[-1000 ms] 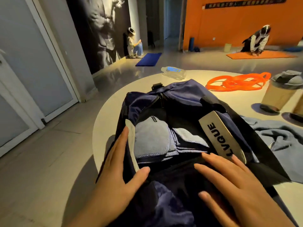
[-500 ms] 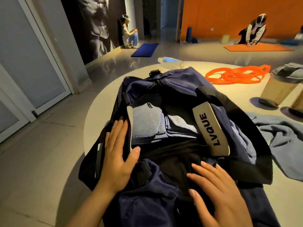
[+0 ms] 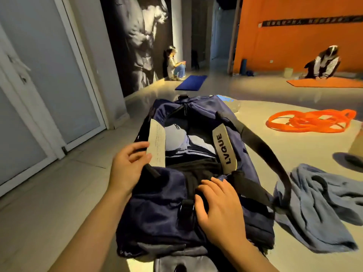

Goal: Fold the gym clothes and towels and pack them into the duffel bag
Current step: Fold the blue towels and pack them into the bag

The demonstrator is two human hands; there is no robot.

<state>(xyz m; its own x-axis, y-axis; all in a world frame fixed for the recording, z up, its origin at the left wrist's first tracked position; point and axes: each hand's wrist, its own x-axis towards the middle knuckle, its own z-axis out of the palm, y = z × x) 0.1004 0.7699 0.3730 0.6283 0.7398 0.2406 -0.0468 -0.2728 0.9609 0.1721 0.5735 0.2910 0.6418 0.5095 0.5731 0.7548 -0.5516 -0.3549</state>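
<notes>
The navy duffel bag lies open on the round table, its far end pointing away from me. Inside are folded grey-blue towels and, nearer to me, a black garment. My left hand pinches the grey pad of the bag's left handle and holds it upright. My right hand rests flat, fingers spread, on the bag's near end beside a black buckle. The right handle pad marked LVQUE leans over the opening. An unfolded blue-grey towel lies crumpled to the right of the bag.
Orange resistance bands lie at the table's far right, and a water bottle peeks out behind the bag. The table edge is close on my left, with tiled floor below. Two people sit by mats across the room.
My left hand left the bag's side, took the left handle pad and raised it. My right hand slid back to the bag's near end. The view tilted up.
</notes>
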